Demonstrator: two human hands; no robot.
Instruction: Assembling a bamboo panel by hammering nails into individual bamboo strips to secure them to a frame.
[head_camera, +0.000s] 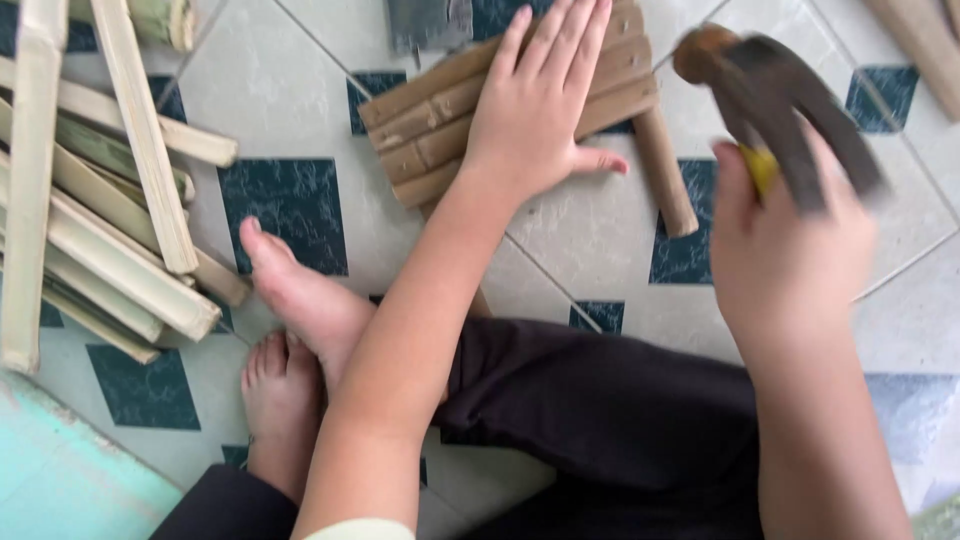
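Bamboo slats joined side by side into a small panel (500, 105) lie on the tiled floor (590, 230) at the far middle of the scene, resting across a round brown crosspiece (665, 170) that sticks out toward the near right. The left hand (540, 100) lies flat on the panel, fingers spread and pointing away, thumb off its near edge; with the palm pressing down, the slats are likely pinned so they cannot shift or bounce. It grasps nothing, only bears on the wood.

To the right, the right hand (790, 240) is closed in a full grip around the yellow-marked handle of a claw hammer (770, 110). The hammer is raised above the floor and blurred, its round face toward the panel, well clear of the left fingers.

At the far left, a loose heap of split pale and green bamboo strips (100, 200) lies within reach. The person sits on the floor, bare feet (290, 330) tucked near the heap, dark trousers (600, 420) near.
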